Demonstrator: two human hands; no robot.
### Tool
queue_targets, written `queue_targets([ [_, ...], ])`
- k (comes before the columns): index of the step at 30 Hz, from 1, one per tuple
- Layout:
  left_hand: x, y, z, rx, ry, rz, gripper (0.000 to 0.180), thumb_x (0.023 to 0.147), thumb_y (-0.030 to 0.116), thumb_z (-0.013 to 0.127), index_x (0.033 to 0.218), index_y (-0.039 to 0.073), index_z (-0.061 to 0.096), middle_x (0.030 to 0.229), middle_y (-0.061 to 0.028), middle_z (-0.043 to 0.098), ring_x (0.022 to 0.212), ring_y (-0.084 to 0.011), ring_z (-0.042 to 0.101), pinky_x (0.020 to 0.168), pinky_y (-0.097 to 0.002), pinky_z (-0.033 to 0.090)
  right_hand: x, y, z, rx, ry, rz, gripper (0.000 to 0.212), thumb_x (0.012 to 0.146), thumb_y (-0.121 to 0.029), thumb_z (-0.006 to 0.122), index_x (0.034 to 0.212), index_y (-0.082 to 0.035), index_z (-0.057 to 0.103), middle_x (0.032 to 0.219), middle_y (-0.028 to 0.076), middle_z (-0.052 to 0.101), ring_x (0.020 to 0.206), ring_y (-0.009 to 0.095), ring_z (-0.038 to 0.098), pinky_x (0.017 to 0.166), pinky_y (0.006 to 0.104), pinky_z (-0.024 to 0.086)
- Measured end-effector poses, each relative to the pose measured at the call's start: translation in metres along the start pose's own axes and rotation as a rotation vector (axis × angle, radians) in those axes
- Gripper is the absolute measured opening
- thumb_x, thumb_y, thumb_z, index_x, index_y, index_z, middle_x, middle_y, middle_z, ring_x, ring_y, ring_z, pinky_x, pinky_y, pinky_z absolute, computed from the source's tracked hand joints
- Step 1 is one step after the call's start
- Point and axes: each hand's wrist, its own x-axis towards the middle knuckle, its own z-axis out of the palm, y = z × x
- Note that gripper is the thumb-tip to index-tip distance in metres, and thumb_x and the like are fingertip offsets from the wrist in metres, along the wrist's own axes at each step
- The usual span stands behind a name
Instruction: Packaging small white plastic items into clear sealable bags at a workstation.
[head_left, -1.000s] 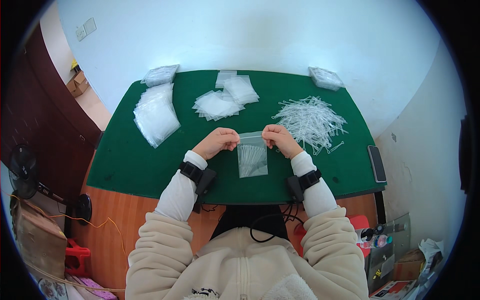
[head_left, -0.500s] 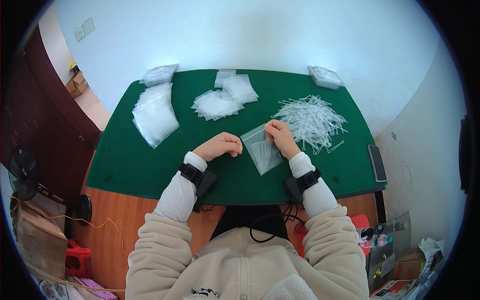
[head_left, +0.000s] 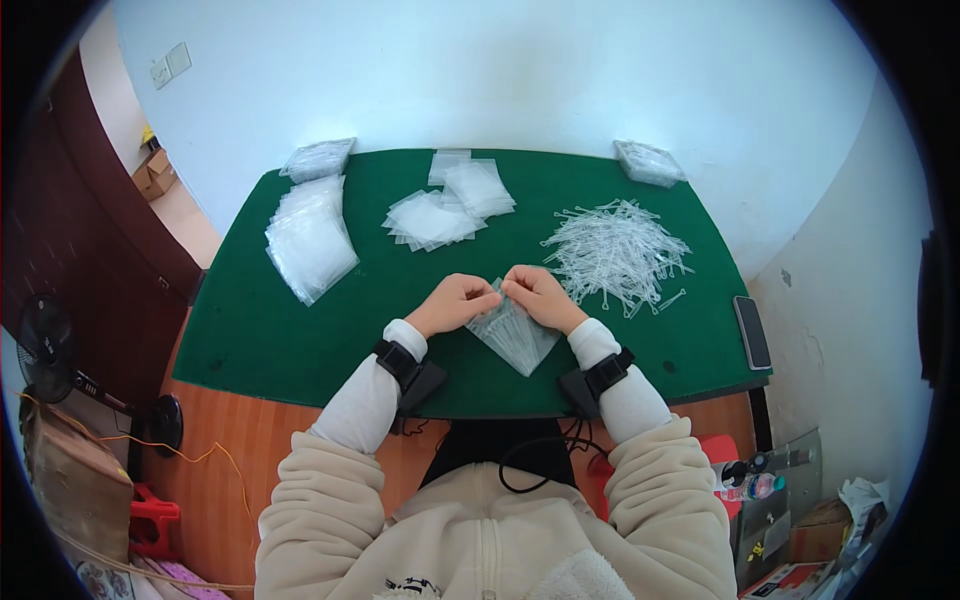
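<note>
Near the front middle of the green table, a clear zip bag (head_left: 516, 342) holds a bunch of thin clear plastic sticks. My left hand (head_left: 456, 303) pinches the bag's top edge at its left part. Close beside it, my right hand (head_left: 543, 299) grips the same edge, the thumbs and fingertips of both hands nearly meeting. The bag's lower corner points toward me. To the right of my right hand spreads a loose pile of clear looped sticks (head_left: 618, 252). Beyond my left hand lie flat bags fanned out in a heap (head_left: 432, 220), with more flat bags (head_left: 478, 187) overlapping it.
A long overlapping row of bags (head_left: 310, 240) covers the table's left side. Stacks of bags stand at the far left corner (head_left: 319, 158) and far right corner (head_left: 648, 163). A phone (head_left: 751, 333) lies at the right edge. The wall (head_left: 560, 80) borders the table's far side.
My left hand has moved right and taken hold of the bag's top edge. My right hand has shifted left and nearer to me, bringing the bag slightly closer.
</note>
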Motion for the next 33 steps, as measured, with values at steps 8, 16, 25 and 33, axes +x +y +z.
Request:
queue_targets([
  [8,0.001,-0.006,-0.014,0.111,0.184,0.007,0.02,0.084,0.02,0.059,0.077,0.002,0.06,0.061,0.002,0.053,0.054,-0.0048,0.046,0.05,-0.02,0.035,-0.001,-0.001,-0.006,0.028,-0.099,0.059,0.014,0.084,-0.015,0.058,0.076,-0.004,0.055,0.063,-0.004,0.05,0.057,0.003,0.044,0.051,0.0206,0.036],
  [16,0.004,-0.017,-0.021,-0.085,0.345,0.081,0.018,0.088,0.019,0.055,0.078,0.004,0.055,0.065,0.0026,0.052,0.056,-0.0047,0.046,0.053,-0.0191,0.037,0.002,0.006,-0.018,0.083,0.231,0.051,0.016,0.085,-0.015,0.055,0.074,-0.004,0.053,0.062,-0.003,0.051,0.056,0.005,0.048,0.05,0.021,0.037],
  [25,0.003,-0.005,-0.014,-0.158,0.058,0.067,0.013,0.088,0.017,0.056,0.083,0.005,0.054,0.074,0.0013,0.055,0.065,-0.005,0.049,0.059,-0.0193,0.039,0.005,0.018,-0.019,-0.302,0.599,-0.135,0.02,0.09,-0.018,0.049,0.078,-0.001,0.051,0.061,0.01,0.05,0.057,0.022,0.05,0.054,0.0319,0.04],
  [33,-0.001,-0.017,-0.028,-0.051,0.075,0.059,0.016,0.086,0.018,0.058,0.077,0.006,0.055,0.07,0.0021,0.054,0.063,-0.0052,0.048,0.057,-0.0193,0.038,0.01,0.026,-0.018,-0.35,0.448,-0.106,0.021,0.087,-0.019,0.052,0.078,0.0,0.054,0.064,0.012,0.053,0.059,0.025,0.052,0.057,0.0329,0.041],
])
